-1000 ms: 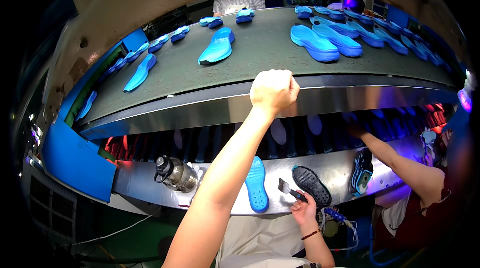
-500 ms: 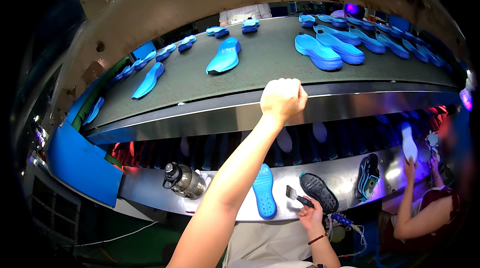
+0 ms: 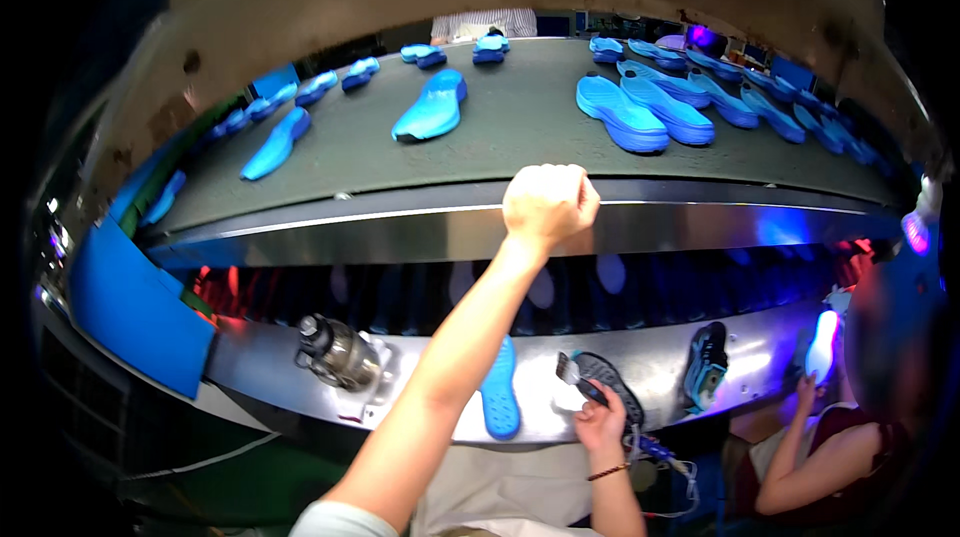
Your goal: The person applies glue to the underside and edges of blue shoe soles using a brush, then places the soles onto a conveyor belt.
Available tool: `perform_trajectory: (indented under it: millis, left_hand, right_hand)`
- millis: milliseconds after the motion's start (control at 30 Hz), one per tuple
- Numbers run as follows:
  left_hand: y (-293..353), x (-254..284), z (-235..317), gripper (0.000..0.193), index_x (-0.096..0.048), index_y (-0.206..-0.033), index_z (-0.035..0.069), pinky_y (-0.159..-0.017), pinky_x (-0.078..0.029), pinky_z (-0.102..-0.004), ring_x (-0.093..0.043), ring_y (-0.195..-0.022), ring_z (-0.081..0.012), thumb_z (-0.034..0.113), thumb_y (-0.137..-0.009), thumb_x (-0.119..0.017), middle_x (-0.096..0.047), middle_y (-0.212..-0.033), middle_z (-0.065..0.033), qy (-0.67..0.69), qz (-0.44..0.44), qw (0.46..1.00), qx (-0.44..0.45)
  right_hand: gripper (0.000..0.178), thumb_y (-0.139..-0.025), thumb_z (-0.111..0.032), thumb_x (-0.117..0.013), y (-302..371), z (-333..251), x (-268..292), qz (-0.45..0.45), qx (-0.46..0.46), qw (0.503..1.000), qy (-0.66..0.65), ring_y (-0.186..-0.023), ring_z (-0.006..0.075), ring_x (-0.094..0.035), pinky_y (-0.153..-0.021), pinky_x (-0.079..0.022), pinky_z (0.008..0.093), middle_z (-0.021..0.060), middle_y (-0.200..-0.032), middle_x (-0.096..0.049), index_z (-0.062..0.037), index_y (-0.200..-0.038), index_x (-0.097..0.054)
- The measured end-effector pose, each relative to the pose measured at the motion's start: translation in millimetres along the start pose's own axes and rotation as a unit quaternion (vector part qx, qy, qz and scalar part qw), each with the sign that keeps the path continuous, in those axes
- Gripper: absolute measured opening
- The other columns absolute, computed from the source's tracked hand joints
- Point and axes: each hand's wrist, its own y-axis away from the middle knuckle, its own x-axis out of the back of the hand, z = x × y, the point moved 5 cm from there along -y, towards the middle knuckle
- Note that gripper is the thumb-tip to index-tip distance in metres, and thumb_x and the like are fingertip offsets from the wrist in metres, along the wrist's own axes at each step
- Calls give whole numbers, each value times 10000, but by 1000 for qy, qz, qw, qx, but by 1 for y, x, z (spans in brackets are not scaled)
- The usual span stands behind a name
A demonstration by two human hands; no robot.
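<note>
Left hand (image 3: 548,202) fisted, empty, on conveyor's metal edge (image 3: 700,222) — right hand (image 3: 600,424) gripping brush (image 3: 580,379) beside blue sole (image 3: 499,392).

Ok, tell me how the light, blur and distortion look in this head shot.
Head view: fisheye bends the conveyor belt and its steel edge into arcs, corners black; blue-violet glare on the steel at right; the neighbouring person is blurred; left hand and right hand stay fairly sharp.
</note>
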Motion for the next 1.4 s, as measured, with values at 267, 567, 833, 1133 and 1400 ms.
perform_trajectory:
  millis: [267, 567, 833, 1133, 1400]
  left_hand:
    - [-6, 2, -18, 121, -547, -620, 93, -539, -452, -350, -559, -540, -238, 200, -675, -565, -546, -553, -72, 28, -94, 994, 40]
    - [-36, 38, -235, 1011, -317, -1238, -43, -963, -340, -379, -455, -1128, -302, 539, -522, -731, -483, -1167, -218, -141, -168, 922, 320]
    - [16, 23, -257, 1063, -209, -1300, 26, -956, -339, -388, -473, -1116, -330, 500, -511, -740, -485, -1192, -215, -125, -253, 805, 522]
    - [-9, 46, -203, 963, -266, -1261, -4, -859, -432, -382, -548, -1003, -327, 515, -575, -700, -570, -1041, -216, -200, -307, 833, 415]
    - [-79, -54, -2, 646, -357, -1272, 26, -997, -304, -387, -369, -1188, -360, 382, -771, -557, -350, -1298, -245, 135, -201, 969, 56]
  right_hand:
    - [291, -837, -273, -491, 55, -6, -7, 71, 34, 996, -45, -493, 100, -378, -475, -323, 239, 22, -723, -549, -57, -1013, -578]
    - [314, -855, -263, -474, 86, -20, 11, 50, 90, 991, -80, -475, 99, -381, -475, -323, 231, 37, -797, -609, -25, -1042, -559]
    - [291, -846, -267, -482, 86, -6, 32, 36, 86, 989, -115, -491, 101, -400, -463, -332, 228, 31, -764, -607, -46, -1012, -575]
    - [294, -844, -275, -489, 74, -6, 33, 29, 39, 993, -109, -482, 102, -424, -451, -343, 234, 5, -645, -524, -39, -1005, -557]
    - [382, -864, -323, -464, 70, -22, 27, -28, 56, 998, -25, -749, 150, -519, -620, -409, 254, 68, -933, -587, -29, -1094, -545]
